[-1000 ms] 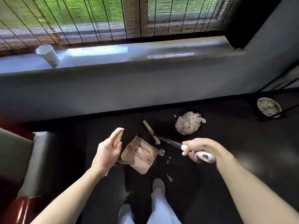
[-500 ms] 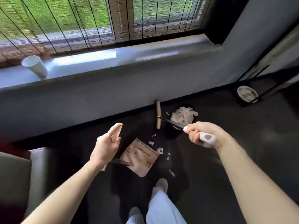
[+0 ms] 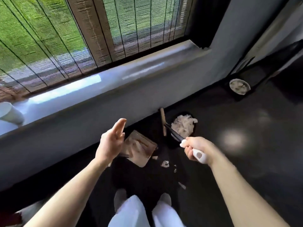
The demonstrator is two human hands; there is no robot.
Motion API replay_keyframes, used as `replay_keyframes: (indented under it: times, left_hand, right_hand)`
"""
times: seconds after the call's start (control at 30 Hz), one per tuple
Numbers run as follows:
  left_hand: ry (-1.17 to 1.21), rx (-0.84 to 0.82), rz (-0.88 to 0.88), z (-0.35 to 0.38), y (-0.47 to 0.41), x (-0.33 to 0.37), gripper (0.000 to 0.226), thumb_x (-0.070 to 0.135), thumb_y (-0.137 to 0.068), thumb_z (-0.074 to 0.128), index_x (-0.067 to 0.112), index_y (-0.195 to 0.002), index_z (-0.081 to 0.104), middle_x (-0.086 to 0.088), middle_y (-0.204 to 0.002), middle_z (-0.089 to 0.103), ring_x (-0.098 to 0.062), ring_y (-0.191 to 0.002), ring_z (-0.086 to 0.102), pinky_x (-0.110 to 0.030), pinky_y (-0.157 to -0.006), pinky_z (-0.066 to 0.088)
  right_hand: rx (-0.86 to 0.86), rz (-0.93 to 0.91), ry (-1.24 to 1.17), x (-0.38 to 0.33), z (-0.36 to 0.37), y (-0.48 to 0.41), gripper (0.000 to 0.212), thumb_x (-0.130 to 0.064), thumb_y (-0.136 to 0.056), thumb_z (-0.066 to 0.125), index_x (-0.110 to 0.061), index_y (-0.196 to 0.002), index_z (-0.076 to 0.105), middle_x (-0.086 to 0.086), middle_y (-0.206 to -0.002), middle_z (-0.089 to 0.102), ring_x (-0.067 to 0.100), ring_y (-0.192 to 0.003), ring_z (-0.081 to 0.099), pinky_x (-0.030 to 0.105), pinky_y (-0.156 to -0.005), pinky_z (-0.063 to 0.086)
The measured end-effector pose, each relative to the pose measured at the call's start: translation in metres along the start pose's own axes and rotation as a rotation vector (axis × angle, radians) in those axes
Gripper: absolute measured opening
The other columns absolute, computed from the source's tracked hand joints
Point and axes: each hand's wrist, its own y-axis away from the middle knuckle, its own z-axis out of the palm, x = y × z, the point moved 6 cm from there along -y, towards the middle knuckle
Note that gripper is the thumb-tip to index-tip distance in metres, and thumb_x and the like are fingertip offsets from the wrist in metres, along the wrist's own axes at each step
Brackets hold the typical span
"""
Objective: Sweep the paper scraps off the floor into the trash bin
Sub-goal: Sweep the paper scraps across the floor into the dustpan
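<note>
Sweeping should go easy: floor is dark & smooth. Trash bin sits by the wall, heaped w/ paper. Dustpan lies near it, prob. light & stiff; take it by the handle. Left grip is spread open, holding nothing. Right grip is wrapped round the broom at its white end; head possibly lifted, view's blurry. Paper scraps lie just beside dustpan: featherlight, flimsy, apt to flutter.

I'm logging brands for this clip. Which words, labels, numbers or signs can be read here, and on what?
None can be read.
Dustpan: brown streaks, too blurred to tell if they are print.
Broom handle, gripped by the right hand: one dark spot, no letters.
Cup on the windowsill: no print visible.
</note>
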Motion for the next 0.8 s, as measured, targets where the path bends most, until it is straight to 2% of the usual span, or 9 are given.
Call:
replay_keyframes:
  times: [0.2, 0.27, 0.33, 0.43, 0.5, 0.57, 0.63, 0.73, 0.8]
  left_hand:
    - [-0.031, -0.157, 0.103, -0.003, -0.072, -0.005, 0.064, 0.0, -0.089, 0.057, 0.044, -0.133, 0.043, 0.03, -0.122, 0.05, 0.028, -0.106, 0.043, 0.006, -0.084, 0.03]
    - [-0.048, -0.27, 0.131, -0.001, -0.093, -0.008, 0.067, -0.003, -0.087, 0.057, 0.044, -0.133, 0.045, 0.026, -0.125, 0.051, 0.016, -0.11, 0.051, -0.002, -0.088, 0.037]
    - [-0.062, -0.356, 0.148, 0.001, -0.109, -0.011, 0.067, -0.003, -0.084, 0.055, 0.044, -0.131, 0.045, 0.02, -0.123, 0.053, -0.007, -0.118, 0.057, -0.023, -0.099, 0.044]
    - [-0.156, -0.373, 0.24, -0.003, -0.129, -0.008, 0.056, 0.04, -0.071, 0.052, 0.047, -0.126, 0.044, 0.012, -0.116, 0.063, -0.012, -0.107, 0.06, -0.026, -0.094, 0.042]
    - [-0.205, -0.341, 0.286, -0.005, -0.142, -0.012, 0.063, 0.055, -0.061, 0.042, 0.046, -0.123, 0.045, 0.01, -0.118, 0.06, -0.013, -0.099, 0.059, -0.026, -0.087, 0.042]
    - [-0.217, -0.358, 0.294, -0.001, -0.15, -0.017, 0.056, 0.053, -0.062, 0.038, 0.049, -0.118, 0.044, 0.002, -0.101, 0.064, -0.013, -0.079, 0.057, -0.029, -0.079, 0.046]
    - [-0.219, -0.377, 0.301, 0.001, -0.156, -0.02, 0.047, 0.052, -0.066, 0.035, 0.052, -0.113, 0.041, 0.011, -0.085, 0.055, -0.005, -0.074, 0.044, -0.026, -0.073, 0.045]
    - [-0.229, -0.388, 0.285, 0.005, -0.17, -0.016, 0.041, 0.036, -0.076, 0.041, 0.054, -0.112, 0.039, 0.019, -0.089, 0.047, -0.002, -0.075, 0.043, -0.02, -0.068, 0.04]
    - [-0.229, -0.412, 0.254, 0.008, -0.176, -0.015, 0.052, 0.017, -0.082, 0.049, 0.053, -0.119, 0.044, 0.019, -0.092, 0.05, -0.002, -0.078, 0.049, -0.016, -0.071, 0.04]
  right_hand:
    - [0.043, -0.036, -0.178, -0.015, 0.03, -0.004, 0.006, -0.007, -0.096, 0.047, -0.008, -0.095, 0.053, -0.002, -0.046, 0.04, 0.001, -0.032, 0.036, 0.011, -0.029, 0.028]
    - [0.052, -0.076, -0.212, -0.02, 0.045, -0.006, 0.01, -0.006, -0.094, 0.047, -0.011, -0.103, 0.051, -0.003, -0.046, 0.041, 0.002, -0.034, 0.036, 0.011, -0.031, 0.028]
    - [0.074, -0.118, -0.239, -0.027, 0.06, -0.009, 0.031, -0.002, -0.093, 0.048, -0.02, -0.118, 0.048, -0.003, -0.044, 0.043, 0.002, -0.033, 0.036, 0.012, -0.031, 0.029]
    - [0.098, -0.158, -0.271, -0.041, 0.082, -0.023, 0.05, 0.003, -0.093, 0.048, -0.009, -0.14, 0.037, -0.002, -0.043, 0.041, 0.003, -0.033, 0.034, 0.011, -0.034, 0.026]
    - [0.13, -0.148, -0.27, -0.045, 0.09, -0.044, 0.054, 0.004, -0.093, 0.047, -0.01, -0.143, 0.034, -0.001, -0.045, 0.042, 0.003, -0.032, 0.034, 0.011, -0.035, 0.026]
    - [0.17, -0.124, -0.229, -0.044, 0.097, -0.067, 0.055, 0.004, -0.092, 0.047, -0.014, -0.143, 0.035, 0.001, -0.053, 0.043, 0.005, -0.033, 0.035, 0.013, -0.033, 0.029]
    - [0.178, -0.122, -0.122, -0.041, 0.109, -0.087, 0.053, 0.004, -0.091, 0.049, -0.006, -0.141, 0.034, 0.003, -0.051, 0.042, 0.009, -0.033, 0.037, 0.018, -0.033, 0.032]
    - [0.12, -0.025, -0.046, -0.027, 0.129, -0.105, 0.055, 0.0, -0.093, 0.049, -0.011, -0.143, 0.028, 0.003, -0.04, 0.04, 0.01, -0.03, 0.037, 0.019, -0.03, 0.034]
    - [0.089, 0.036, -0.026, -0.017, 0.138, -0.1, 0.062, -0.003, -0.095, 0.047, -0.023, -0.147, 0.022, 0.001, -0.036, 0.04, 0.009, -0.029, 0.036, 0.017, -0.03, 0.031]
